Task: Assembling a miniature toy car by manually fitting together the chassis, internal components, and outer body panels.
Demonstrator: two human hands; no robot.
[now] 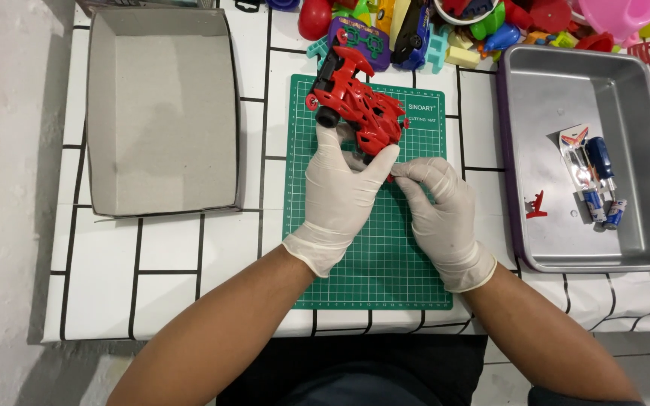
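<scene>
A red plastic toy car (355, 105) with black wheels is held above a green cutting mat (370, 256). My left hand (340, 199), in a white glove, grips the car's near end from below. My right hand (438, 207), also gloved, pinches a small red piece at the car's near edge between thumb and forefinger. The two hands touch each other at that spot. The piece is mostly hidden by the fingers.
An open grey cardboard box (163, 113) lies at the left. A metal tray (588, 150) at the right holds a screwdriver (599, 162), small batteries and a small red part (536, 205). A heap of coloured plastic toys (475, 26) lines the far edge.
</scene>
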